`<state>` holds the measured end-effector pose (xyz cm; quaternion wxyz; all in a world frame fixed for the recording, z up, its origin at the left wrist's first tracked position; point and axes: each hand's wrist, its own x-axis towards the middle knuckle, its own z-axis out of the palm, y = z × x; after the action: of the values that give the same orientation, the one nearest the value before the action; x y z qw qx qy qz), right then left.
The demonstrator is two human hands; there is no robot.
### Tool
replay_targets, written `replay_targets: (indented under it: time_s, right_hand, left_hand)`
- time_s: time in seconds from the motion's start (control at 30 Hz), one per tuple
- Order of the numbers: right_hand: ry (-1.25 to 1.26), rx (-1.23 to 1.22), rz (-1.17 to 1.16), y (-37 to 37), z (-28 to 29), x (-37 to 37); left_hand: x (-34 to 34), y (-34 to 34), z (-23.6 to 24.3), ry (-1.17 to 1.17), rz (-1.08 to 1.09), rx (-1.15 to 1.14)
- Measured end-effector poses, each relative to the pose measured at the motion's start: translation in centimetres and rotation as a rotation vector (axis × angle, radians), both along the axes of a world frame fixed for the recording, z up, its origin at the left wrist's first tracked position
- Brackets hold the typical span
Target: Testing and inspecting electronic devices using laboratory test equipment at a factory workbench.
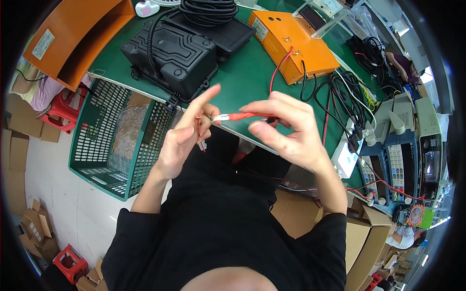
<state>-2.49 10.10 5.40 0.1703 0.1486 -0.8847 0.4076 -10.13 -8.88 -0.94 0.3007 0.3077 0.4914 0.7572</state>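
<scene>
My right hand (293, 131) pinches a red-sleeved clip (242, 116) between thumb and fingers, its metal end pointing left. That end reaches my left hand (182, 140), whose index finger is stretched out while the other fingers curl in. A thin red wire (198, 119) with a coppery tip sticks up from the left hand, and a red-and-white end (202, 145) hangs below it. The curled fingers partly hide the spot where clip and wire come close, so I cannot tell if they touch. Both hands are above the front edge of the green table (233, 92).
A black ribbed case (174, 53) and an orange box with red and black leads (296, 46) stand on the table. At left are a green plastic crate (124, 182) and an orange housing (73, 36). Bench instruments (400, 167) and tangled cables (335, 92) lie right.
</scene>
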Motion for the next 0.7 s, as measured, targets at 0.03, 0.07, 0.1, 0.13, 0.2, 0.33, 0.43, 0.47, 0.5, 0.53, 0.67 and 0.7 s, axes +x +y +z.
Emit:
replay_targets:
  time_s: [0.03,0.07,0.1,0.13,0.2,0.33,0.43,0.47,0.5,0.53,0.67,0.7]
  right_hand:
    - [0.009,-0.022,0.006,-0.4,-0.2,-0.1]
    - [0.002,-0.05,-0.002,-0.6,-0.3,-0.2]
    - [0.001,-0.053,-0.005,-0.6,-0.4,-0.4]
    - [0.008,-0.047,-0.026,-0.6,-0.4,-0.5]
    - [0.022,-0.032,-0.059,-0.5,-0.3,-0.8]
    - [0.135,-0.007,-0.083,-0.4,-1.2,-1.1]
    - [0.214,0.003,-0.078,-0.6,-1.7,-1.4]
    - [0.265,0.047,-0.065,-0.6,-1.8,-1.5]
    - [0.316,0.092,-0.052,-0.6,-1.8,-1.5]
    - [0.313,0.091,-0.051,-0.6,-1.8,-1.5]
    - [0.355,0.051,-0.05,-0.2,-1.6,-1.7]
    - [0.362,0.064,-0.043,0.0,-1.6,-1.7]
  left_hand:
    - [0.0,0.2,-0.2,-0.025,-0.012,0.038]
    - [-0.1,0.4,-0.3,-0.052,-0.023,0.075]
    - [-0.2,0.6,-0.1,-0.084,-0.051,0.085]
    - [-0.3,0.6,-0.2,-0.087,-0.053,0.083]
    - [-0.6,0.4,-0.6,-0.149,-0.11,0.038]
    - [-0.7,0.4,-1.0,-0.186,-0.104,0.106]
    - [-0.7,0.1,-0.5,-0.216,-0.184,0.056]
    - [-0.8,0.0,-0.7,-0.218,-0.182,0.055]
    - [-1.0,0.0,-0.9,-0.156,-0.199,0.089]
    - [-1.0,0.0,-1.0,-0.094,-0.216,0.122]
    - [-1.2,0.1,-0.8,-0.064,-0.188,0.165]
    - [-1.2,0.1,-0.8,-0.066,-0.187,0.165]
